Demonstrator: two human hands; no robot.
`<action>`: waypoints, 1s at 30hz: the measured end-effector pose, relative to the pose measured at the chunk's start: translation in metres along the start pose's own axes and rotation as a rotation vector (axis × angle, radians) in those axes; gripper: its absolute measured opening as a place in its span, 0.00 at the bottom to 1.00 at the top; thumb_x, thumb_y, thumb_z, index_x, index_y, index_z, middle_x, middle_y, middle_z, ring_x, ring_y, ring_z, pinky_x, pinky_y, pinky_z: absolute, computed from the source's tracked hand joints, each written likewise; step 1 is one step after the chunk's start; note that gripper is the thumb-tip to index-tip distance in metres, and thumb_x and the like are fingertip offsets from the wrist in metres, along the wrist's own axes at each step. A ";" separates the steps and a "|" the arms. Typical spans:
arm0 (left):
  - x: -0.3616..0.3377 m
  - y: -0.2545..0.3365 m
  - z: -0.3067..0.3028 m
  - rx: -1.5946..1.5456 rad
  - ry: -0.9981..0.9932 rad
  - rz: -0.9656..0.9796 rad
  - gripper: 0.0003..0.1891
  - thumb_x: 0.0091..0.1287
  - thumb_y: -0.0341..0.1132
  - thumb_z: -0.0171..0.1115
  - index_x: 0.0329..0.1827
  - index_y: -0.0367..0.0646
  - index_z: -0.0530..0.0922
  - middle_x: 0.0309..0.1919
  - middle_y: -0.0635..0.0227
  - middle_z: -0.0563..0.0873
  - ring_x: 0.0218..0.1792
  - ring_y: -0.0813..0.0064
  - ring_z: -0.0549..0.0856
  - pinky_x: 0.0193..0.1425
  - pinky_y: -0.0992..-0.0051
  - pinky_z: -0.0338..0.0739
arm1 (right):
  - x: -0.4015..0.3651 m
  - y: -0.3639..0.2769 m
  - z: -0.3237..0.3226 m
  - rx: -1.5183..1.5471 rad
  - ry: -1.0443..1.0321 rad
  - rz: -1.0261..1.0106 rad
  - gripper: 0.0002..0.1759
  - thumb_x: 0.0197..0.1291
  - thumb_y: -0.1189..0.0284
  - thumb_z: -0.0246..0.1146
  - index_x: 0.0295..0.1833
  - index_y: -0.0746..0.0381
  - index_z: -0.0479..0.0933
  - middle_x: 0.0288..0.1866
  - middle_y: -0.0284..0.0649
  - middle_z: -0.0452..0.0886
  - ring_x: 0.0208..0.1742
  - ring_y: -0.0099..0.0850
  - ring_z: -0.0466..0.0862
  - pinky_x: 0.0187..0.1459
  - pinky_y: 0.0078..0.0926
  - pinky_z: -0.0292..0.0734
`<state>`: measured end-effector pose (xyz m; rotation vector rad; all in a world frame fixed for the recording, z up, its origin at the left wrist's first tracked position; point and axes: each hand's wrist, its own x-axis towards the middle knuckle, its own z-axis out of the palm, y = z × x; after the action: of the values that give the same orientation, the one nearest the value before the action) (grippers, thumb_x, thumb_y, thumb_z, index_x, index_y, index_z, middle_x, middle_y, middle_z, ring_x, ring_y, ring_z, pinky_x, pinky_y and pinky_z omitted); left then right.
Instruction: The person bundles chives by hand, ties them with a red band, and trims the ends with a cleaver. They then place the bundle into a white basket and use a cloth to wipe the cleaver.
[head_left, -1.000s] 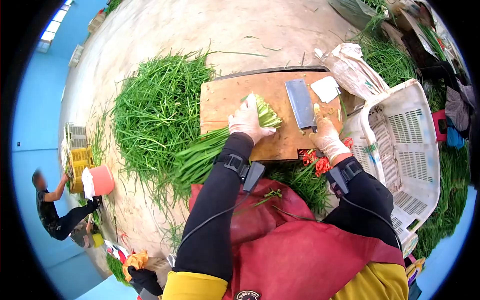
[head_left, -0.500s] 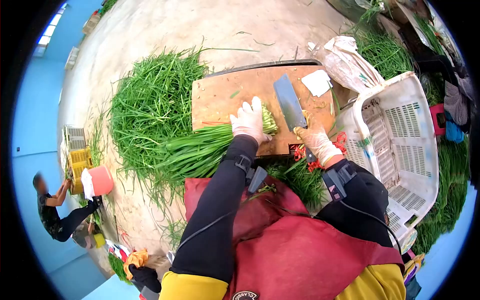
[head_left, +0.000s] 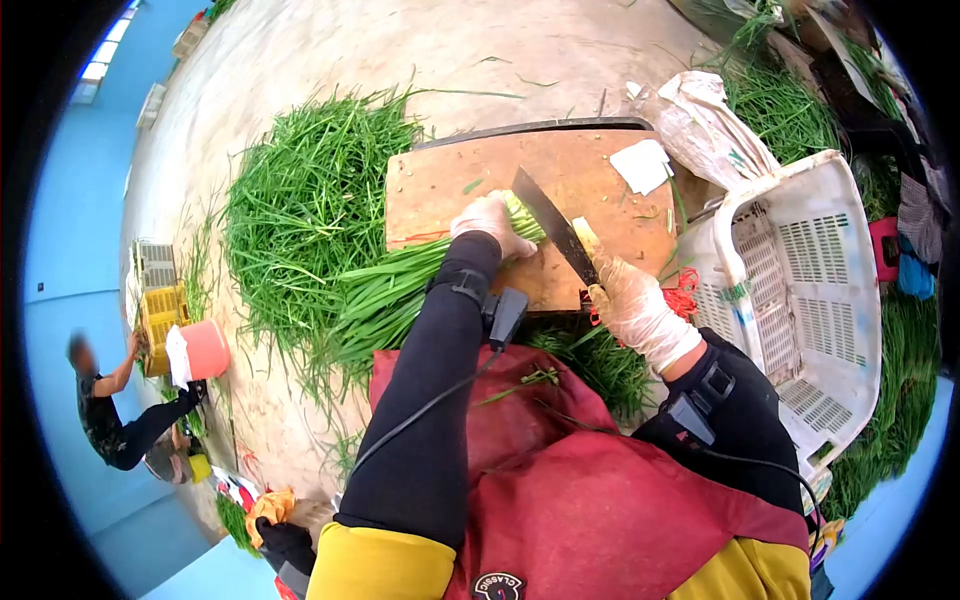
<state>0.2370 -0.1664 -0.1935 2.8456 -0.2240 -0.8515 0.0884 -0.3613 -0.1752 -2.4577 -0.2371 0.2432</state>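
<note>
My gloved left hand [head_left: 492, 224] is closed around a bundle of green chives [head_left: 395, 300], pressing it onto the wooden cutting board [head_left: 445, 175]. The pale stem ends point right, and the long leaves trail off the board's left front corner. In my gloved right hand [head_left: 640, 308] is a cleaver [head_left: 552, 222], gripped by the handle. Its blade slants up and left, edge-on to me, right at the cut ends of the bundle. The handle is mostly hidden by my fingers.
A big heap of loose chives [head_left: 310, 190] lies left of the board. White cards [head_left: 640, 166] sit at its far right corner. To the right stand a white plastic crate [head_left: 735, 270] and a white sack [head_left: 705, 125]. Red ties [head_left: 682, 292] hang near my right wrist. Another person [head_left: 105, 410] works far left.
The cleaver has swung from lying flat-side up over the board to edge-on, its blade moving left to the stem ends. My left hand has shifted slightly, still holding the chives.
</note>
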 end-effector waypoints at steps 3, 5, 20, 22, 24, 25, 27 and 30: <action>0.003 -0.003 0.001 -0.006 -0.002 0.023 0.39 0.39 0.51 0.82 0.55 0.43 0.77 0.50 0.58 0.85 0.53 0.62 0.84 0.58 0.65 0.78 | 0.008 0.001 0.004 -0.049 -0.040 -0.004 0.45 0.56 0.78 0.55 0.80 0.51 0.46 0.53 0.47 0.78 0.48 0.46 0.82 0.44 0.39 0.79; 0.003 -0.003 0.000 -0.006 -0.009 0.026 0.39 0.39 0.51 0.82 0.55 0.43 0.77 0.50 0.58 0.85 0.54 0.62 0.84 0.58 0.65 0.78 | 0.011 0.005 0.011 -0.091 -0.072 0.008 0.46 0.56 0.79 0.56 0.80 0.50 0.45 0.52 0.47 0.79 0.47 0.45 0.83 0.42 0.38 0.79; 0.003 -0.001 -0.007 -0.012 -0.083 -0.048 0.42 0.40 0.50 0.83 0.57 0.39 0.75 0.51 0.56 0.85 0.55 0.60 0.83 0.60 0.66 0.77 | 0.074 -0.020 0.014 -0.337 -0.392 0.181 0.49 0.57 0.78 0.58 0.80 0.53 0.40 0.47 0.49 0.83 0.45 0.45 0.86 0.41 0.40 0.82; 0.003 -0.002 -0.004 -0.018 -0.046 -0.014 0.43 0.40 0.50 0.82 0.59 0.39 0.74 0.51 0.56 0.85 0.55 0.60 0.83 0.60 0.66 0.77 | 0.087 -0.008 0.025 -0.283 -0.352 0.076 0.46 0.58 0.77 0.58 0.80 0.53 0.43 0.50 0.48 0.83 0.47 0.45 0.86 0.44 0.40 0.81; 0.005 -0.004 -0.005 -0.005 -0.049 -0.017 0.43 0.41 0.50 0.82 0.60 0.40 0.73 0.51 0.56 0.85 0.55 0.59 0.83 0.60 0.66 0.77 | 0.089 -0.016 0.017 -0.240 -0.352 0.109 0.42 0.60 0.76 0.57 0.79 0.54 0.48 0.51 0.49 0.83 0.49 0.46 0.85 0.45 0.40 0.81; 0.007 -0.004 -0.004 0.006 -0.048 -0.017 0.44 0.41 0.50 0.82 0.61 0.40 0.73 0.51 0.56 0.85 0.55 0.59 0.83 0.60 0.65 0.77 | 0.091 -0.023 0.012 -0.202 -0.348 0.144 0.39 0.61 0.74 0.56 0.77 0.54 0.53 0.51 0.49 0.83 0.50 0.46 0.85 0.46 0.41 0.80; 0.009 -0.006 -0.003 -0.013 -0.071 0.006 0.43 0.41 0.51 0.81 0.60 0.39 0.73 0.51 0.55 0.85 0.55 0.59 0.83 0.60 0.65 0.77 | 0.095 -0.019 0.023 -0.179 -0.334 0.152 0.37 0.62 0.74 0.55 0.77 0.54 0.54 0.51 0.49 0.83 0.51 0.47 0.84 0.48 0.41 0.80; 0.005 0.000 -0.005 0.004 -0.057 -0.007 0.41 0.42 0.52 0.81 0.58 0.39 0.75 0.52 0.55 0.85 0.55 0.60 0.83 0.60 0.65 0.77 | 0.118 -0.009 0.046 -0.153 -0.319 0.178 0.36 0.63 0.72 0.54 0.77 0.54 0.54 0.52 0.50 0.83 0.52 0.48 0.84 0.50 0.41 0.79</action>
<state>0.2441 -0.1667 -0.1921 2.8298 -0.2229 -0.9355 0.1909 -0.3000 -0.2182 -2.5851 -0.1771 0.7215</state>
